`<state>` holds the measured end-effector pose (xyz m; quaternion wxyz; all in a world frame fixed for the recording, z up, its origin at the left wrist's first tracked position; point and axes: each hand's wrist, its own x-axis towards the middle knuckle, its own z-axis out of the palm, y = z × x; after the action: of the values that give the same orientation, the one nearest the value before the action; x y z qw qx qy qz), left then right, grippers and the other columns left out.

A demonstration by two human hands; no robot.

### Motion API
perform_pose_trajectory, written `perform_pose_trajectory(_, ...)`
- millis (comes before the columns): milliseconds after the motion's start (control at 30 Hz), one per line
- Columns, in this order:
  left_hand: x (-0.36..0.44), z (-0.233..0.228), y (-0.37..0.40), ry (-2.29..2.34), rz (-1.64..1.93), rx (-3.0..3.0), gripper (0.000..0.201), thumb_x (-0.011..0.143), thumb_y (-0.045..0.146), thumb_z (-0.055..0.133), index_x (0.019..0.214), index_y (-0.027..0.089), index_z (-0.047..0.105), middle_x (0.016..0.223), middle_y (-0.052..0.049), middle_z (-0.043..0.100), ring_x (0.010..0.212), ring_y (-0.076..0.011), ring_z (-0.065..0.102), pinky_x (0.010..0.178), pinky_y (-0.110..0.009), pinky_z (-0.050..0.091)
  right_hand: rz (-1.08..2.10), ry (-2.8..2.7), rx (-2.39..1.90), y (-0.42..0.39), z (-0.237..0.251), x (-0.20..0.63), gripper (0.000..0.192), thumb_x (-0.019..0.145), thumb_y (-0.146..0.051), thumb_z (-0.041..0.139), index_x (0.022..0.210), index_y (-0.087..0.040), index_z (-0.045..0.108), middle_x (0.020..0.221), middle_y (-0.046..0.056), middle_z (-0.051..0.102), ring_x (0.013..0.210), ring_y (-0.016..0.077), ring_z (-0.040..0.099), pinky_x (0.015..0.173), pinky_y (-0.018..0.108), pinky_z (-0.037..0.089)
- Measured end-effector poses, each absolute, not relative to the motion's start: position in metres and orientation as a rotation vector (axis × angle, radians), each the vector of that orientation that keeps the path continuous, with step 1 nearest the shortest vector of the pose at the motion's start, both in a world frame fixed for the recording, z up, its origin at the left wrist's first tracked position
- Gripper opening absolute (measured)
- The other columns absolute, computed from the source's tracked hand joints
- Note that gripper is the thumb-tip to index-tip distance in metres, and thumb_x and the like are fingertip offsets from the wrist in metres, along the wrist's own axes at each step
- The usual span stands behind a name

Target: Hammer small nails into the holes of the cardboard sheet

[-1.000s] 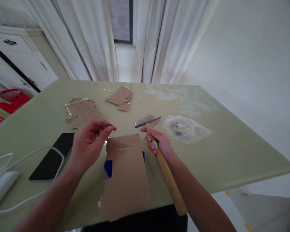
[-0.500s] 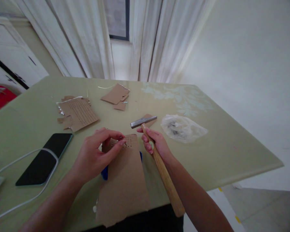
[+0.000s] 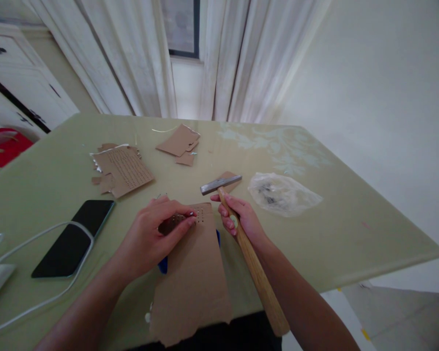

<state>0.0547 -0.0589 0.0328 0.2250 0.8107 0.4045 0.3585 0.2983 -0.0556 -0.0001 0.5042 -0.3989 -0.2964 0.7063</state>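
Observation:
My left hand (image 3: 151,234) rests on the far end of a long brown cardboard strip (image 3: 193,278), fingertips pinched together at its rows of small holes; a nail between them is too small to make out. Under the strip lies something blue (image 3: 163,264). My right hand (image 3: 239,219) grips a wooden-handled hammer (image 3: 252,261), whose metal head (image 3: 220,184) hovers just beyond the strip's far right corner.
A punched cardboard piece (image 3: 122,168) and smaller scraps (image 3: 179,141) lie further back. A clear plastic bag (image 3: 281,194) with dark bits sits to the right. A black phone (image 3: 75,236) with a white cable (image 3: 40,243) lies left. The table edge (image 3: 388,273) runs close on the right.
My left hand came down from mid-air onto the far end of the cardboard strip and pinches at the holes. The hammer hand stayed nearly still.

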Motion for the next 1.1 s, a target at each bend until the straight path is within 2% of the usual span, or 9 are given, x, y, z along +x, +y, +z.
perform_pose_trajectory(167, 0.0546, 0.0342, -0.0597, 1.095, 0.989, 2.254, 0.013, 0.104, 0.033, 0.069, 0.102, 0.025, 0.079, 0.084, -0.001, 0.078, 0.068, -0.0164, 0.060, 0.068, -0.033, 0.045, 1.703, -0.713, -0.954, -0.0548, -0.0013, 0.2983, 0.044, 0.083, -0.051, 0.086, 0.105, -0.014, 0.080, 0.067, -0.006, 0.055, 0.042, 0.0047, 0.040, 0.033, 0.018, 0.029)
perform_pose_trajectory(333, 0.0545, 0.0353, -0.0593, 1.070, 1.013, 2.279, 0.009, 0.103, 0.029, 0.070, 0.102, 0.026, 0.079, 0.083, 0.002, 0.077, 0.067, -0.0150, 0.059, 0.068, -0.032, 0.044, 1.699, -0.709, -0.968, -0.0543, 0.0017, 0.2973, 0.049, 0.076, -0.054, 0.091, 0.103, -0.014, 0.080, 0.066, -0.007, 0.054, 0.042, 0.0044, 0.040, 0.032, 0.018, 0.028)
perform_pose_trajectory(1100, 0.0527, 0.0350, -0.0607, 1.052, 1.012, 2.290, 0.008, 0.102, 0.028, 0.070, 0.103, 0.027, 0.078, 0.088, 0.001, 0.080, 0.066, -0.0152, 0.059, 0.070, -0.034, 0.045, 1.695, -0.722, -0.969, -0.0545, -0.0012, 0.2975, 0.043, 0.082, -0.051, 0.086, 0.103, -0.014, 0.080, 0.067, -0.006, 0.055, 0.043, 0.0047, 0.041, 0.032, 0.018, 0.029)
